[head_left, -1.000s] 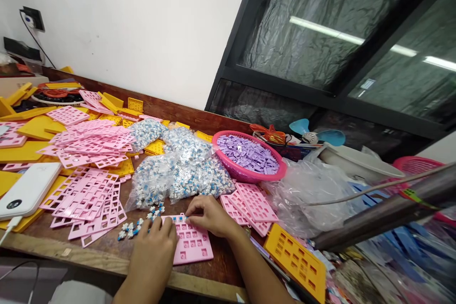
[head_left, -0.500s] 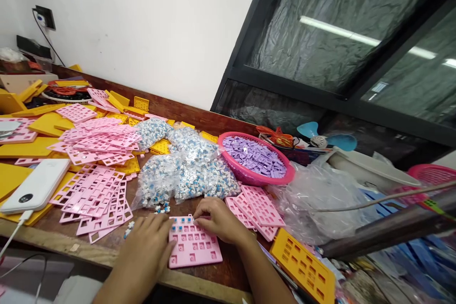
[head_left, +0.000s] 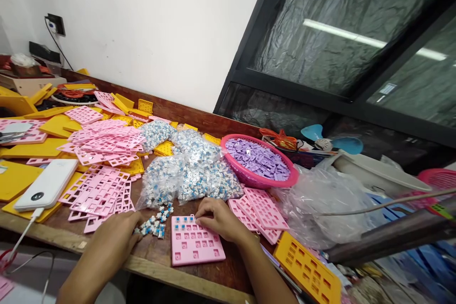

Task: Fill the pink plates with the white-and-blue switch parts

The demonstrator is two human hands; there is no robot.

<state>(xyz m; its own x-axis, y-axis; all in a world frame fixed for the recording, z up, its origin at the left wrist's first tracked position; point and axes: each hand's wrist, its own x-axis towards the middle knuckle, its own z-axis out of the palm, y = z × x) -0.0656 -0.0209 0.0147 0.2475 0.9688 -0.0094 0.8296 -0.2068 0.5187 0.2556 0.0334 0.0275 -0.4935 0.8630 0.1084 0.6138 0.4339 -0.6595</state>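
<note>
The left hand (head_left: pixel 117 237) should pinch one switch from the loose pile (head_left: pixel 154 225), its grip unclear, while the right hand (head_left: pixel 217 218), fingertips closed, steadies the pink plate (head_left: pixel 195 247).

Long brown wooden counter (head_left: pixel 199 273) set against plain white painted wall (head_left: pixel 160 28). Black wall socket (head_left: pixel 56 24) at upper left. Black-framed dark glass window (head_left: pixel 356 42) at right, reflecting white tube lights (head_left: pixel 342 38).

plate (head_left: pixel 196 247): pink, grid of square holes
switches (head_left: pixel 154 226): white and blue
basket (head_left: pixel 249 178): pink
keycaps (head_left: pixel 258 159): lilac
frames (head_left: pixel 103 194): pink
tray (head_left: pixel 308 270): yellow
power bank (head_left: pixel 48 184): white
desk (head_left: pixel 156 259): brown wood
</note>
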